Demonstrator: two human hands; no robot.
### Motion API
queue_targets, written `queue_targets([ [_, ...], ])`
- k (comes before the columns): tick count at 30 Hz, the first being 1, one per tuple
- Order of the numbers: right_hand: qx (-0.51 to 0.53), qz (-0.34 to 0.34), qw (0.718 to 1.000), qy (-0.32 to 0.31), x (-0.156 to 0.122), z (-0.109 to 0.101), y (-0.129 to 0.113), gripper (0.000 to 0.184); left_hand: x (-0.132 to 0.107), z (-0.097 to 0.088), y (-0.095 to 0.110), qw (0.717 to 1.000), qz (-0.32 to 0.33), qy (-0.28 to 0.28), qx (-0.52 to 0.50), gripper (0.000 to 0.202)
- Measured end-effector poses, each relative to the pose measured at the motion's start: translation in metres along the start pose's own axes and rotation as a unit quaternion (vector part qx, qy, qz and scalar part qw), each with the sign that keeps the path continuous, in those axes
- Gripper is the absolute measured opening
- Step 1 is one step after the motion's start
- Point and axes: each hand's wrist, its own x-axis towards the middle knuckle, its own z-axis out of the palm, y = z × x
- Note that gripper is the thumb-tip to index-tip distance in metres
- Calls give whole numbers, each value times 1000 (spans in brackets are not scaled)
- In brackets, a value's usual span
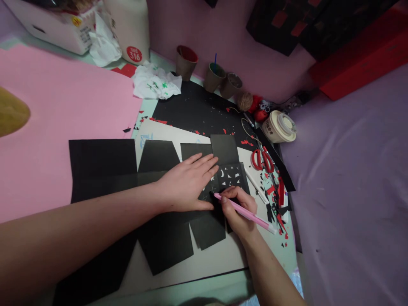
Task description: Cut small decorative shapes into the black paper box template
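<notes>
Head view is showing the left hand [188, 182] lying flat on a black paper cut-out [102, 163], its fingers [207, 160] spread wide and pressing down, gripping nothing. The right hand [239, 210] is closing its fingers around a pink pen [245, 213], pinching it low near the tip and tilting it. The dark tip is touching the paper just beside the left thumb. Whether it is a nib or a blade is too small to tell.

The paper is lying on a white board [216, 255] on the tabletop [219, 287], its flaps fanning outward. One panel [231, 175], just above the pen, is showing small pale openings. This sheet is looking thin, light and floppy, likely to slide on the smooth board and to tear at the narrow strips between the openings. Pressing it flat with an open palm close to the tip is looking safer than lifting it by a flap.

Red scissors [263, 160] are lying near the panel among paper scraps. A pink sheet [63, 110] is covering the far left.
</notes>
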Motion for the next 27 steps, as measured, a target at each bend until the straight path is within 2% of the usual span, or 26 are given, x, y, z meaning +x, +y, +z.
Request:
queue_targets([
  [21, -11, 9, 1000, 8, 3, 1, -5, 15, 0, 1, 0, 1000, 2, 2, -2, 94],
  [27, -7, 0, 1000, -1, 1, 0, -2, 11, 0, 2, 0, 1000, 2, 8, -11, 94],
])
